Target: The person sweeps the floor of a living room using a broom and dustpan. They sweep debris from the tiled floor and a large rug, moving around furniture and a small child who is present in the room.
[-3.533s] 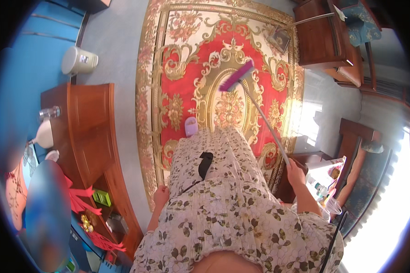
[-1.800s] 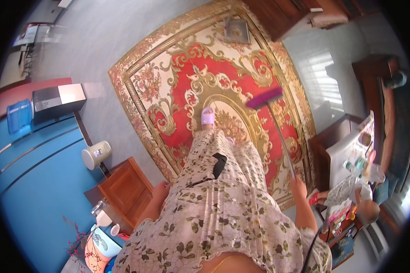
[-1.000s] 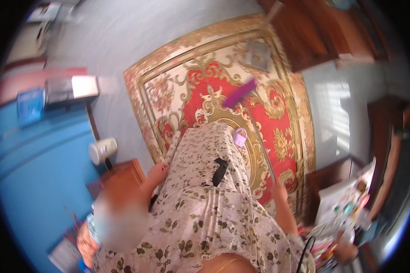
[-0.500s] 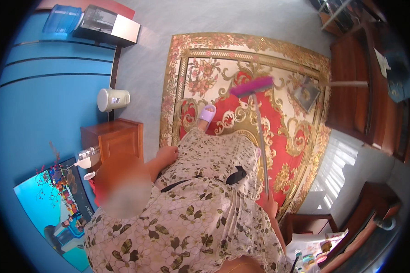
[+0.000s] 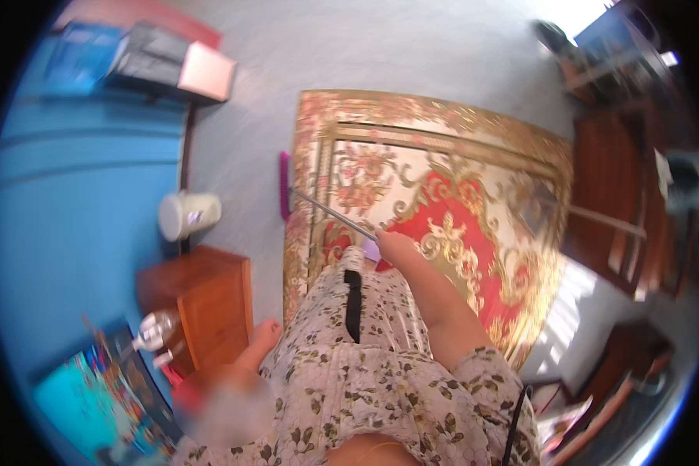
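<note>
My right hand [image 5: 388, 247] grips the thin grey handle of a broom [image 5: 335, 213] in front of my body. The broom's purple bristle head [image 5: 285, 186] rests on the grey floor, just off the left edge of the patterned rug [image 5: 450, 225]. Beside my left hip hangs my left hand [image 5: 266, 335], fingers loosely curled, with nothing seen in it; it is near a brown wooden cabinet [image 5: 217, 311]. A long-handled dustpan [image 5: 530, 206] lies on the right part of the rug, blurred.
At the left, a white lidded bin [image 5: 190, 215] stands by the blue wall [image 5: 78, 233], with a water dispenser [image 5: 207, 71] farther off. A lit screen [image 5: 74, 396] is at lower left. Dark wooden furniture [image 5: 610, 186] lines the right side.
My right hand has come forward and left from my right side, swinging the broom. Its head went from the rug's middle to the floor at the left. The view has shifted slightly.
</note>
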`<state>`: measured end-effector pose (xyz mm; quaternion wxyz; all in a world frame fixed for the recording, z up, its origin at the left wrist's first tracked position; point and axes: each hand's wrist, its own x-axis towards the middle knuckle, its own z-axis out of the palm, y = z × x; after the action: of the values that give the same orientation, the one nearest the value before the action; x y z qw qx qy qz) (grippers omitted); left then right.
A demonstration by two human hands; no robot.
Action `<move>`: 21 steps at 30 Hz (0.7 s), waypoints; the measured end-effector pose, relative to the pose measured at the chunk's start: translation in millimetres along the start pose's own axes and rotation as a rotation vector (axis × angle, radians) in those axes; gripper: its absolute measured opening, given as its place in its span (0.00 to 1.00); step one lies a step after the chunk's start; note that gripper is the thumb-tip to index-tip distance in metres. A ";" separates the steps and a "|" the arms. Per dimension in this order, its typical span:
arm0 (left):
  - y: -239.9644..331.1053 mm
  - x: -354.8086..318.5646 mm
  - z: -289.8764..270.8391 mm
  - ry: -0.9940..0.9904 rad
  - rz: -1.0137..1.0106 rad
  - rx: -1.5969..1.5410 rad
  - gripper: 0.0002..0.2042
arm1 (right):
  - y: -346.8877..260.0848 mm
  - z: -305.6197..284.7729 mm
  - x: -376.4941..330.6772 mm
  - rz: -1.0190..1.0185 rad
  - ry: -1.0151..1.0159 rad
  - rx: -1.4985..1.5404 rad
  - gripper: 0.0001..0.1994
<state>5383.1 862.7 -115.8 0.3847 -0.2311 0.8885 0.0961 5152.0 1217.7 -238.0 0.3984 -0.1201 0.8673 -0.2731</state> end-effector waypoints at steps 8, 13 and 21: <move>12.1 29.7 -28.6 -0.054 0.021 0.042 0.09 | 122.6 -13.8 -22.4 0.482 0.172 0.404 0.18; 54.8 44.6 -38.5 -0.027 0.222 0.211 0.10 | 211.6 48.4 -85.0 0.622 0.516 0.722 0.16; 176.2 28.1 -12.5 -0.021 0.357 0.271 0.10 | 205.3 193.2 -382.8 0.973 0.309 0.731 0.21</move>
<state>5273.0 1003.0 -128.9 0.3984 -0.0156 0.9160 0.0449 5550.3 1476.6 -218.6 0.3625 0.4733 0.7209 -0.3535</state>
